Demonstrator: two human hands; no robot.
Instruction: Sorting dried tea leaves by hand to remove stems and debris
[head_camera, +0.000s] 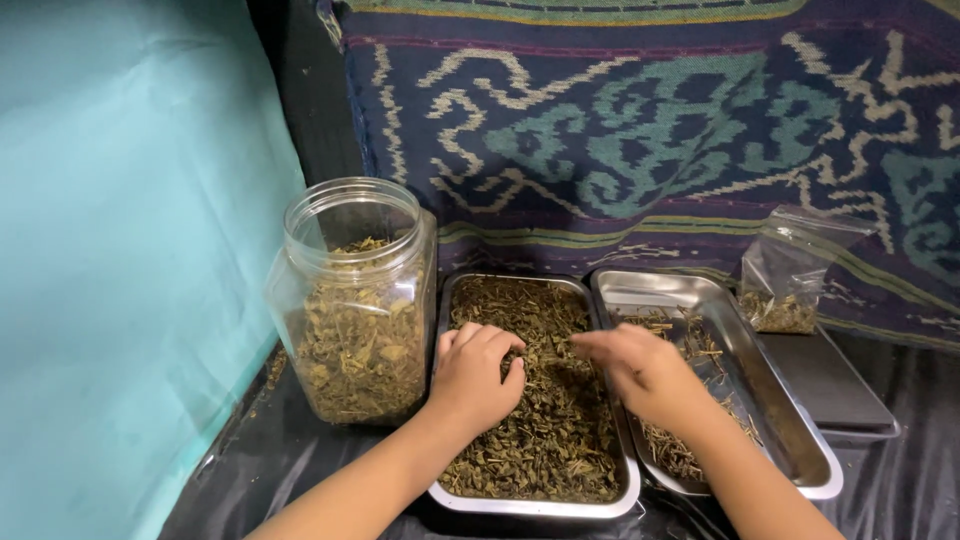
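Note:
Two steel trays stand side by side. The left tray (447, 300) is full of dried green-brown herb bits (560, 440). My left hand (472, 378) rests on the herbs with its fingers curled under; whether it grips any is hidden. My right hand (640, 368) reaches across the left tray's right rim, fingertips pinched together over the herbs. The right tray (790, 420) holds a thin scatter of dry stems (668, 448), partly hidden by my right forearm.
A lidless clear plastic jar (355, 300), half full of dried leaves, stands left of the trays. A small clear bag (790, 275) with some herb sits on a dark flat device (835, 385) at right. A patterned cloth hangs behind; a teal wall is at left.

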